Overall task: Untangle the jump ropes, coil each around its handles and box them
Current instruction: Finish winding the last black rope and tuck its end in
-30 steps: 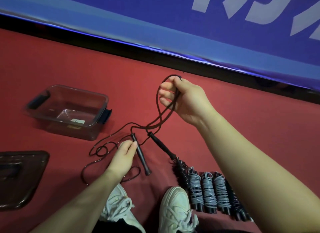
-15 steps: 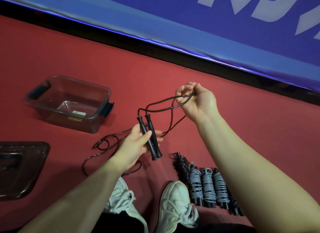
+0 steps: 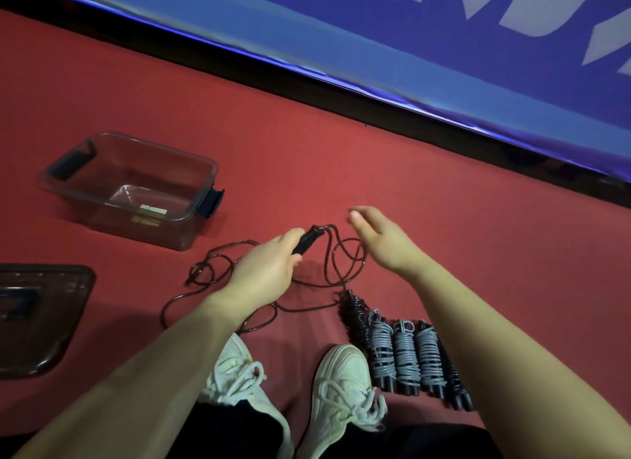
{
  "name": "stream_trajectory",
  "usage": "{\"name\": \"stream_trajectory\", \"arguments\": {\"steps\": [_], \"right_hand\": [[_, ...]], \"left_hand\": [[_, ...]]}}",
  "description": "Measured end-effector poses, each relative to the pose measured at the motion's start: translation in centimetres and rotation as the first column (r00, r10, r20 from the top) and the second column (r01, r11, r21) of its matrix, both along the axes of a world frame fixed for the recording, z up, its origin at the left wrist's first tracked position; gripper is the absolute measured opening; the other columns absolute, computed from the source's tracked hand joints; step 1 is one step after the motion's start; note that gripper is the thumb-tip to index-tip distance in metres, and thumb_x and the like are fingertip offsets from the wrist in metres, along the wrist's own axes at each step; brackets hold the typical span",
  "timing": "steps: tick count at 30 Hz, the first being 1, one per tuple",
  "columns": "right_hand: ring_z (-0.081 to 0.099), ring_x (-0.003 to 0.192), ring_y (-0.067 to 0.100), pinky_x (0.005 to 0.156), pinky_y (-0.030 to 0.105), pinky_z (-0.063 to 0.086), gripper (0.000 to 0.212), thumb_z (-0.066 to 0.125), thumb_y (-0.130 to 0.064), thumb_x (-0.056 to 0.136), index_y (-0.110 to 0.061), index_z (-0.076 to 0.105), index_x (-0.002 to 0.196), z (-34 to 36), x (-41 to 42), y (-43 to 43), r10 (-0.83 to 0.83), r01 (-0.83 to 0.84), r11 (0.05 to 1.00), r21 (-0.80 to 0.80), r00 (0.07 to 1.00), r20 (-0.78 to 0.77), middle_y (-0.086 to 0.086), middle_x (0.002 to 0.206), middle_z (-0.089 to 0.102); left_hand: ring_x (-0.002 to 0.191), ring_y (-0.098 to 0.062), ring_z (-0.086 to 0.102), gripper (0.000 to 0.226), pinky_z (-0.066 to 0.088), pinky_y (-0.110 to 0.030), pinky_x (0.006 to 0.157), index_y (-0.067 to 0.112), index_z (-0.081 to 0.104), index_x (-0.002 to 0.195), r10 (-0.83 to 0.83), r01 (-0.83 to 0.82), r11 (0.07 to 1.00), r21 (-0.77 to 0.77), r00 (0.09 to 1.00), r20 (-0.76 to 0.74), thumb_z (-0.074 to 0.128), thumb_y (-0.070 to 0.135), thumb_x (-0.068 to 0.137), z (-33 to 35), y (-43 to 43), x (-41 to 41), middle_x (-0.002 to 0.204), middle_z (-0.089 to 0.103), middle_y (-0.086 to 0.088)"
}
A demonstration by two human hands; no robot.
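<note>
On the red floor [image 3: 444,202] ahead of the person's white shoes [image 3: 345,373], the left hand [image 3: 263,271] has its grip curled round the black handles [image 3: 307,242], which poke out past the fingers towards the wall. Blur there makes it impossible to tell whether one handle or two sit in that grip. The right hand [image 3: 379,240] hangs just beside them with its grip spread, fingers straight and holding nothing. It is over a loop of the black rope [image 3: 199,271], and whether the palm touches that loop is hidden beneath it. From the handles the rope trails loose over the floor, knotting into a small tangle on the left, and part of its run is covered by the left wrist and forearm. Just beside the right shoe lies a row of coiled ropes [image 3: 404,352]: a black one, then three grey, and a further black one half hidden by the right forearm. Well apart on the left stands the clear box [image 3: 205,172], a pale label showing at its bottom. Its dark lid [image 3: 37,318] lies nearer and is cut off by the left edge. White letters on the blue banner [image 3: 375,32] run out of view at the top.
</note>
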State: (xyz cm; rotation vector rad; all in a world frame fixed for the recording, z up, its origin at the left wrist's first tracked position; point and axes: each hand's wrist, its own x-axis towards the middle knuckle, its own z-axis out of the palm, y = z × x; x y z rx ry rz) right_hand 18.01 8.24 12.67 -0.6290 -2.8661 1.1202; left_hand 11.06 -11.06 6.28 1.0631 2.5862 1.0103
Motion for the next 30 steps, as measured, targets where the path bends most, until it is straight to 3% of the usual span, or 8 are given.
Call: {"name": "stream_trajectory", "arguments": {"steps": [5, 8, 12, 14, 20, 22, 26, 30], "right_hand": [[0.063, 0.098, 0.015, 0.098, 0.025, 0.041, 0.050, 0.023, -0.041, 0.102, -0.016, 0.066, 0.097, -0.7, -0.9, -3.7, 0.089, -0.125, 0.868, -0.481, 0.991, -0.096, -0.005, 0.084, 0.068], [0.062, 0.070, 0.015, 0.074, 0.026, 0.053, 0.039, 0.029, -0.037, 0.101, -0.014, 0.057, 0.089, -1.2, -0.6, -4.8, 0.032, -0.110, 0.621, -0.776, 0.993, -0.116, -0.006, 0.064, 0.052], [0.062, 0.095, 0.007, 0.083, 0.030, 0.051, 0.032, 0.034, -0.039, 0.100, -0.026, 0.062, 0.094, -1.9, -0.6, -6.5, 0.047, -0.135, 0.691, -0.710, 0.989, -0.142, -0.014, 0.094, 0.066], [0.063, 0.095, 0.007, 0.083, 0.025, 0.049, 0.035, 0.028, -0.038, 0.102, -0.025, 0.060, 0.094, -2.0, -0.7, -7.4, 0.009, -0.123, 0.628, -0.768, 0.989, -0.151, -0.008, 0.099, 0.067], [0.047, 0.053, 0.014, 0.062, 0.026, 0.049, 0.042, 0.025, -0.041, 0.101, -0.012, 0.053, 0.088, -1.2, -0.3, -8.3, -0.083, -0.045, 0.383, -0.923, 0.993, -0.083, -0.005, 0.056, 0.041], [0.035, 0.044, 0.009, 0.047, 0.021, 0.041, 0.038, 0.029, -0.038, 0.102, -0.014, 0.053, 0.087, -0.3, -0.1, -8.2, -0.075, -0.010, 0.439, -0.898, 0.996, -0.048, -0.006, 0.057, 0.033], [0.027, 0.039, 0.003, 0.040, 0.016, 0.026, 0.030, 0.033, -0.029, 0.103, -0.017, 0.059, 0.095, 0.9, -0.1, -7.9, -0.001, -0.048, 0.753, -0.657, 0.997, -0.074, -0.009, 0.058, 0.037], [0.026, 0.040, 0.002, 0.040, 0.015, 0.025, 0.029, 0.033, -0.026, 0.103, -0.021, 0.061, 0.097, 1.5, -0.2, -8.2, 0.046, -0.105, 0.785, -0.611, 0.993, -0.112, -0.013, 0.054, 0.036]], "left_hand": [[0.085, -0.031, 0.057, 0.031, 0.035, -0.037, 0.057, 0.021, 0.046, 0.122, 0.067, -0.084, 0.996, -0.033, 0.932, -0.357, 0.046, 0.010, 0.094, 2.4, -0.5, -0.5, 0.097, 0.058, 0.000], [0.085, -0.035, 0.056, 0.031, 0.037, -0.040, 0.059, 0.016, 0.047, 0.124, 0.165, -0.189, 0.982, -0.020, 0.900, -0.402, 0.046, 0.010, 0.093, 3.3, -1.5, -1.3, 0.099, 0.057, -0.006], [0.090, -0.036, 0.055, 0.030, 0.042, -0.043, 0.064, 0.012, 0.048, 0.124, 0.179, -0.176, 0.984, 0.038, 0.927, -0.328, 0.045, 0.010, 0.094, 3.4, -1.6, -1.2, 0.104, 0.057, -0.008], [0.091, -0.034, 0.055, 0.031, 0.042, -0.042, 0.065, 0.012, 0.047, 0.124, 0.171, -0.162, 0.985, 0.056, 0.939, -0.297, 0.046, 0.008, 0.093, 3.3, -1.3, -1.0, 0.106, 0.057, -0.007], [0.089, -0.038, 0.055, 0.030, 0.040, -0.042, 0.065, 0.011, 0.047, 0.125, 0.156, -0.159, 0.987, 0.012, 0.956, -0.248, 0.044, 0.009, 0.095, 2.5, -1.8, -1.5, 0.113, 0.056, -0.011], [0.089, -0.037, 0.055, 0.029, 0.039, -0.041, 0.065, 0.012, 0.046, 0.125, 0.161, -0.169, 0.986, -0.011, 0.957, -0.241, 0.044, 0.011, 0.095, 2.2, -2.1, -1.6, 0.114, 0.056, -0.010], [0.093, -0.038, 0.056, 0.032, 0.040, -0.040, 0.068, 0.013, 0.043, 0.128, 0.170, -0.170, 0.985, 0.011, 0.974, -0.150, 0.044, 0.014, 0.096, 2.0, -1.7, -1.2, 0.117, 0.056, -0.010], [0.091, -0.030, 0.058, 0.026, 0.036, -0.032, 0.068, 0.021, 0.045, 0.122, 0.206, -0.216, 0.973, 0.085, 0.972, 0.111, 0.045, 0.023, 0.097, 2.2, -0.6, -0.7, 0.096, 0.059, -0.001]]}}
